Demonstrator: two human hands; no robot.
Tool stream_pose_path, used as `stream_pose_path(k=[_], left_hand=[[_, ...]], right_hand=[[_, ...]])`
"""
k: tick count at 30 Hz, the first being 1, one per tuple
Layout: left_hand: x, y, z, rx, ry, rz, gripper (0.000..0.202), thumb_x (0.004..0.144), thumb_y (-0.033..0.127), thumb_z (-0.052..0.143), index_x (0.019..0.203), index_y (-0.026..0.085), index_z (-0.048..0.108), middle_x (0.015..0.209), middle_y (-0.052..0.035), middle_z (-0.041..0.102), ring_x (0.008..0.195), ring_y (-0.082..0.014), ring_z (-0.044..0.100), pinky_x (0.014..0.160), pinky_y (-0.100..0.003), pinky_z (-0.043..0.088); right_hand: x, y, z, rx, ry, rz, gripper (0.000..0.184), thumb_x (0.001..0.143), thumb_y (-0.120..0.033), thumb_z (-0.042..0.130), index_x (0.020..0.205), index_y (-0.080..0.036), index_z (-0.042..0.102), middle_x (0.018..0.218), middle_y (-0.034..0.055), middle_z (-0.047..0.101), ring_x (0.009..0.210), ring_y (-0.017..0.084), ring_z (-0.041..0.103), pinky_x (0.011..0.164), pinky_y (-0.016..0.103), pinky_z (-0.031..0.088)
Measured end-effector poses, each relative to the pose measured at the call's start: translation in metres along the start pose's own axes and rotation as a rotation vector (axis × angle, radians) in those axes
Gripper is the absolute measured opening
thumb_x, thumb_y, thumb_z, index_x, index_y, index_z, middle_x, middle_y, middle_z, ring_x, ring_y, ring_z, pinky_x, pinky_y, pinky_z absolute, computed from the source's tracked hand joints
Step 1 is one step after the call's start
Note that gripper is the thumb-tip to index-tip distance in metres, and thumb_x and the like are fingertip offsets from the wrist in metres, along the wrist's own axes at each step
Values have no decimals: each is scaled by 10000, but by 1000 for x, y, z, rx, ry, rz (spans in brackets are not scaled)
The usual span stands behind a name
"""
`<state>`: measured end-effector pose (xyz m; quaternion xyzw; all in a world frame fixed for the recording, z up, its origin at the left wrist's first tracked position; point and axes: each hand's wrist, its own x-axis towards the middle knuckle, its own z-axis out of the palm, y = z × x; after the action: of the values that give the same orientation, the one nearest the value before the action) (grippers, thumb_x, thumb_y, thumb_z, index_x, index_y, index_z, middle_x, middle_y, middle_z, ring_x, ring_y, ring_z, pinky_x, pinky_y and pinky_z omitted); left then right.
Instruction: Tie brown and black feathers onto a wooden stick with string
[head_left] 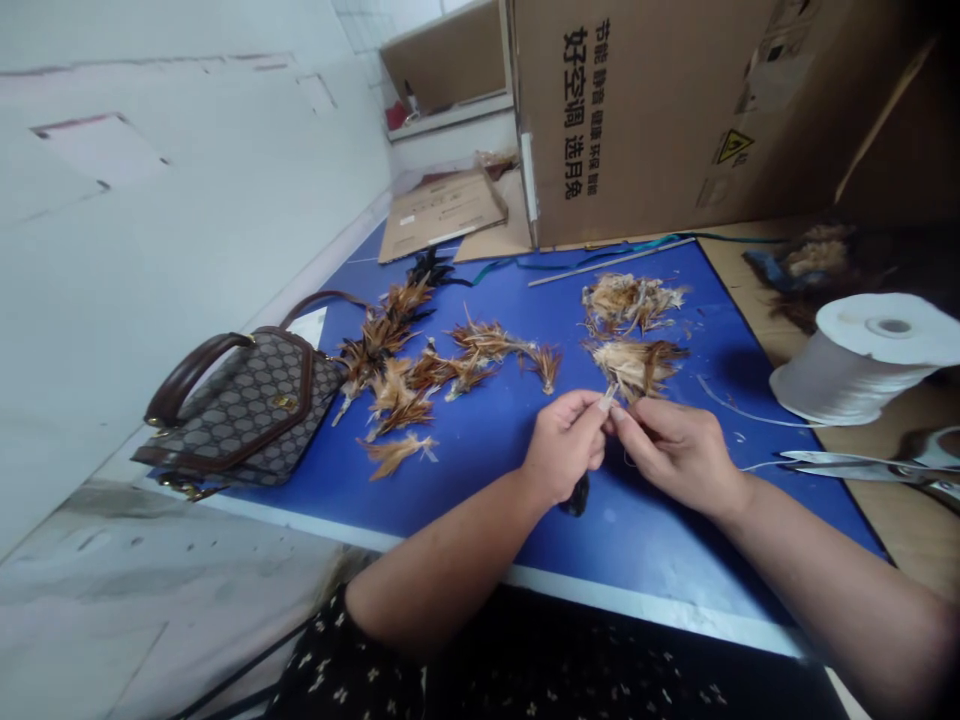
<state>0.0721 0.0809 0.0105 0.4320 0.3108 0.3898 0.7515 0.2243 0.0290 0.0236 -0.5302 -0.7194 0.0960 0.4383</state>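
My left hand (566,440) is closed in a pinch on a small feather bundle, whose pale quill ends (611,393) stick up between thumb and finger. Below that hand a dark feather tip (576,497) pokes out. My right hand (679,445) meets it, thumb and forefinger pinched at the quills. A fine pale thread (628,458) hangs in a loop under the right fingers; the exact grip is partly hidden. Just beyond the hands lie a tan feather pile (634,362) and a looser feather pile (630,300).
Tied brown feather bunches (409,380) spread over the blue table mat (465,480) at left, beside a patterned handbag (255,400). At right are a large white thread spool (847,360) and scissors (847,463). A big cardboard box (660,120) stands behind.
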Motion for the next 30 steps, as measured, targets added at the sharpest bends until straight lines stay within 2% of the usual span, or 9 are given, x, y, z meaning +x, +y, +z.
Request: stream_pose_path(k=[3,7,11,14,18,21,23,27,30], left_hand=[[2,5,-5,-18,-29,-12,352,848,459,786,941,154,637,501,109,375,400,-33,270,392,-173,231],[4,5,-9,-3,1,-54,399,835,495,793,981,149,659,473,117,347,388,-34,255,386,-179,199],[6,4,-7,-5,29,-71,434,804,503,822,1002,146,674,476,116,358,386,-31,263,390,-183,199],[5,6,-7,-11,37,-76,443,812,493,818,1039,136,683,474,119,348,385,-31,250,386,-183,189],[4,7,-6,-10,28,-81,430,833,486,801,1046,131,683,468,120,341,380,-29,233,377,-182,180],[4,5,-6,7,13,-95,403,848,479,788,1025,135,676,459,124,326,375,-30,224,372,-178,181],[4,4,-7,1,13,-94,382,850,465,787,1014,143,663,477,122,336,378,-30,231,367,-174,186],[5,0,-9,-34,34,-59,393,805,352,824,1099,180,629,675,75,516,411,-21,294,355,-167,204],[4,-2,-10,-4,-1,-65,349,807,323,811,1077,186,636,697,77,513,403,-16,293,353,-172,210]], right_hand=[[1,12,-3,77,-66,103,122,988,-312,615,929,-207,638,646,-29,545,522,109,466,526,269,369],[0,22,-3,126,-174,159,330,932,-394,695,1193,-214,603,642,-57,480,532,121,432,514,268,375],[-2,21,0,149,-68,186,273,909,-392,726,1060,-225,573,641,-64,454,527,115,402,497,264,364],[-3,19,0,73,-69,41,135,930,-329,699,910,-220,622,654,-25,550,553,125,486,543,276,410],[-2,23,4,-46,-118,-75,186,970,-283,639,1100,-207,749,896,77,749,769,192,685,725,319,523],[-2,25,7,0,-170,-26,198,996,-263,592,1058,-219,776,925,69,784,796,185,713,754,306,530],[-1,23,6,81,-205,36,201,997,-281,588,972,-207,774,847,50,764,720,159,677,691,279,506],[1,14,-4,341,-302,253,289,974,-412,619,820,-179,696,597,-22,551,509,98,434,487,244,340],[3,14,-12,531,-307,382,329,958,-465,640,793,-182,656,608,-27,514,540,100,418,499,239,330]])
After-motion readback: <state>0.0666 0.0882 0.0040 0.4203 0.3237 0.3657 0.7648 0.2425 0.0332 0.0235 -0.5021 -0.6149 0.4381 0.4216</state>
